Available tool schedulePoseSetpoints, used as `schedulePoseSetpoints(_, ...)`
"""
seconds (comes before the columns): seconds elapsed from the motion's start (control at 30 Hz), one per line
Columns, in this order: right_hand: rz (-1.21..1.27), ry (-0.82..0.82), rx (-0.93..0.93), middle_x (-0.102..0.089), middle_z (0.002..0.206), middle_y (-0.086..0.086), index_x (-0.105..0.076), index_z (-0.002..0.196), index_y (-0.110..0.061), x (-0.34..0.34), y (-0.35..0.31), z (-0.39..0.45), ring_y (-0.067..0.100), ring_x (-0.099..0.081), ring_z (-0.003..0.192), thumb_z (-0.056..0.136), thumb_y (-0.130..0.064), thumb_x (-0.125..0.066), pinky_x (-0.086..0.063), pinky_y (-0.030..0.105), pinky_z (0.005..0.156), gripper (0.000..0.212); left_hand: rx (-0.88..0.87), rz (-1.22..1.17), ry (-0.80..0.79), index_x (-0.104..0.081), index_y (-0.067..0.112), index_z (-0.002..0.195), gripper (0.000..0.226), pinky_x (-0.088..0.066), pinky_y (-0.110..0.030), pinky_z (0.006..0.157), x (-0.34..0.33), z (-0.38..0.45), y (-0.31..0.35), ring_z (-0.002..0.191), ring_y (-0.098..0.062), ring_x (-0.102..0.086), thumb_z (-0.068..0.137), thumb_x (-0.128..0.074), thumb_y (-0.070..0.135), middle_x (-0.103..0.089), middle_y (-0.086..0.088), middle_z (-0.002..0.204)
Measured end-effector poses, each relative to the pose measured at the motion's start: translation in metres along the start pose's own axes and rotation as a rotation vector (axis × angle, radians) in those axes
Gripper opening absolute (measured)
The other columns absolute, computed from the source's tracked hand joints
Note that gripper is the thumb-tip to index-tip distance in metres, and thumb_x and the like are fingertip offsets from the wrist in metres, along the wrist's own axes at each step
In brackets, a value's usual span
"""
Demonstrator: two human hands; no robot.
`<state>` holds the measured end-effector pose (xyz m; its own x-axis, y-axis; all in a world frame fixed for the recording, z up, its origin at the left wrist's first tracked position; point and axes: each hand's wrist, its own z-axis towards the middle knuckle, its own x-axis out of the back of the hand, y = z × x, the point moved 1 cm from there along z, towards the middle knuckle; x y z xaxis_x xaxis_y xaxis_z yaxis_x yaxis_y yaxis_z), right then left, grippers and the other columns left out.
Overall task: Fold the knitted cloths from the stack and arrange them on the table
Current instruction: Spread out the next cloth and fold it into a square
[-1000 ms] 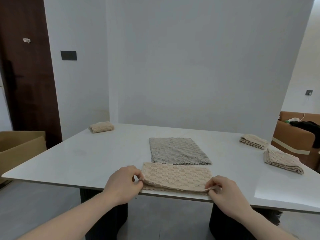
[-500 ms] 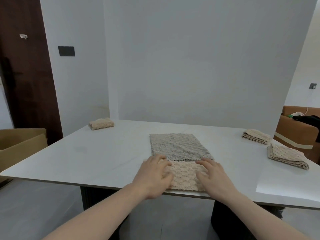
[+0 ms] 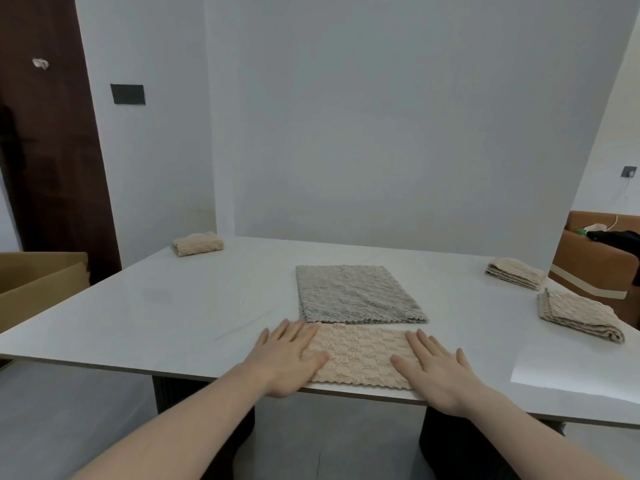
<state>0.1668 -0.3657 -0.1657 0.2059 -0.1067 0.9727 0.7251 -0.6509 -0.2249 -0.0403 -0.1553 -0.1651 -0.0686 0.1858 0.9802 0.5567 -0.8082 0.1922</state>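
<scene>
Head view: both hands lie flat with fingers spread on a beige cloth (image 3: 360,355) at the near edge of the table (image 3: 173,313). The left hand (image 3: 287,362) presses its left end and the right hand (image 3: 433,368) its right end; neither pinches anything. Just beyond the fingertips lies a grey cloth (image 3: 356,294), spread open, its near edge touching or slightly overlapping the beige one. Far off past the left hand sits 1 folded cloth (image 3: 198,243); well out past the right hand are 2 more, a far one (image 3: 514,273) and a nearer one (image 3: 578,315).

The beige cloth looks soft, light and limp, with a nubbly knit that should grip the smooth tabletop poorly, so it may slide under a push. For a further fold, its short ends or corners seem the best places to pinch.

1 second ago the hands pinched the cloth's ends; half a second ago they were together at its middle, and now they have moved apart, smoothing outward.
</scene>
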Motion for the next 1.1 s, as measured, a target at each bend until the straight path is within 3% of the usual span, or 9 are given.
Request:
schedulePoseSetpoints(0.17,0.050,0.028,-0.117,0.004,0.170,-0.001,-0.001,0.163,-0.020,-0.002,0.008,0.007,0.022,0.009,0.157,0.085,-0.085,-0.008,0.004,0.048,0.126,0.102,0.120,-0.002,0.002,0.000,0.032,0.162,0.081,0.005,-0.045,0.127,0.005,0.002,-0.045,0.157,-0.014,0.008,0.094,-0.015,0.074,0.007,0.011,0.170)
schedulePoseSetpoints(0.27,0.101,0.034,-0.176,-0.012,0.167,0.012,-0.014,0.161,-0.024,0.003,0.016,0.020,0.033,-0.001,0.155,0.053,-0.095,0.023,-0.006,0.049,0.124,0.135,0.133,-0.051,0.076,-0.008,0.031,0.163,0.074,0.003,-0.043,0.127,0.002,0.002,-0.047,0.157,-0.012,0.004,0.099,-0.019,0.066,0.001,0.012,0.170)
schedulePoseSetpoints(0.37,0.221,0.036,-0.225,-0.032,0.158,0.006,-0.032,0.154,-0.026,0.011,0.010,0.017,0.028,-0.019,0.150,0.092,-0.075,-0.021,-0.017,0.044,0.122,0.080,0.132,-0.070,0.096,-0.010,0.031,0.163,0.072,0.003,-0.043,0.127,0.000,0.001,-0.045,0.157,-0.011,0.003,0.099,-0.019,0.063,-0.001,0.012,0.170)
schedulePoseSetpoints(0.5,0.285,0.131,-0.281,-0.047,0.144,-0.002,-0.054,0.133,-0.029,0.013,0.005,0.016,0.021,-0.036,0.142,0.083,-0.055,-0.058,-0.027,0.039,0.117,0.057,0.122,-0.066,0.096,-0.010,0.030,0.163,0.072,0.003,-0.043,0.127,0.003,-0.003,-0.044,0.157,-0.011,0.004,0.100,-0.020,0.063,0.000,0.011,0.170)
schedulePoseSetpoints(0.6,0.364,0.151,-0.300,-0.051,0.146,0.002,-0.066,0.092,-0.028,0.013,0.010,0.018,0.019,-0.035,0.145,0.079,-0.049,-0.067,-0.031,0.038,0.115,0.025,0.113,-0.083,0.100,-0.012,0.031,0.162,0.074,0.003,-0.043,0.127,0.003,-0.005,-0.044,0.157,-0.012,0.003,0.098,-0.023,0.066,-0.002,0.011,0.170)
schedulePoseSetpoints(0.67,0.463,0.185,-0.298,-0.067,0.123,0.003,-0.065,0.077,-0.023,0.013,0.013,0.019,0.023,-0.054,0.128,0.077,-0.045,-0.071,-0.043,0.039,0.105,0.022,0.110,-0.092,0.107,-0.015,0.033,0.162,0.076,0.002,-0.043,0.127,0.004,-0.006,-0.045,0.157,-0.012,0.002,0.095,-0.025,0.069,-0.004,0.011,0.170)
schedulePoseSetpoints(0.77,0.592,0.238,-0.281,-0.072,0.079,0.002,-0.067,0.076,-0.017,0.018,0.011,0.014,0.024,-0.067,0.084,0.082,-0.029,-0.073,-0.051,0.034,0.081,0.015,0.109,-0.102,0.114,-0.018,0.034,0.161,0.080,0.001,-0.044,0.127,0.005,-0.008,-0.045,0.157,-0.012,0.000,0.092,-0.026,0.074,-0.006,0.011,0.170)
schedulePoseSetpoints(0.97,0.730,0.304,-0.238,-0.070,0.079,0.007,-0.067,0.085,-0.012,0.036,-0.005,0.011,0.024,-0.061,0.066,0.083,-0.023,-0.072,-0.046,0.027,0.051,0.012,0.104,-0.109,0.129,-0.020,0.034,0.160,0.083,0.000,-0.044,0.127,0.005,-0.009,-0.045,0.157,-0.013,-0.002,0.090,-0.027,0.077,-0.009,0.010,0.170)
schedulePoseSetpoints(1.1,0.837,0.239,-0.197,-0.070,0.079,0.006,-0.067,0.085,-0.011,0.059,-0.031,0.016,0.022,-0.063,0.066,0.082,-0.023,-0.072,-0.050,0.029,0.056,0.013,0.101,-0.116,0.140,-0.021,0.034,0.160,0.084,-0.001,-0.044,0.127,0.003,-0.008,-0.046,0.157,-0.013,-0.003,0.088,-0.025,0.077,-0.010,0.010,0.170)
